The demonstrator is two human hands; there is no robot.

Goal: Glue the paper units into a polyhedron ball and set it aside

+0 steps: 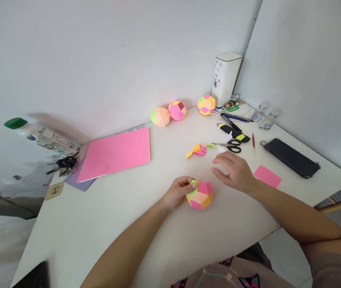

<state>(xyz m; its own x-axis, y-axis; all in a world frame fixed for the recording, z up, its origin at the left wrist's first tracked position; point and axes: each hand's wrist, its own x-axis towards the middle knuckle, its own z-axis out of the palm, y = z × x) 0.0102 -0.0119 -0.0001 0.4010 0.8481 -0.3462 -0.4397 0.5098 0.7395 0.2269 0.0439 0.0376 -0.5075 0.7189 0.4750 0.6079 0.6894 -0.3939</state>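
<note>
My left hand (179, 193) pinches the left side of a folded paper ball (201, 198) in pink, orange, peach and green, thumb on a green face. A gap shows at the top of this ball. My right hand (233, 170) hovers above the table to the upper right of the ball, fingers apart and nothing visible in them. Beyond the ball lie folded yellow and pink paper pieces (197, 151) and a small green paper piece (211, 146). Black-handled scissors (234, 145) lie just past my right hand.
Three paper balls (177, 110) stand by the wall. Pink paper sheets (116, 154) lie at left, near a green-capped bottle (47, 138) and keys (66, 163). On the right are a utility knife (233, 132), glass jars (269, 120), a black phone case (291, 157) and a pink square (268, 176).
</note>
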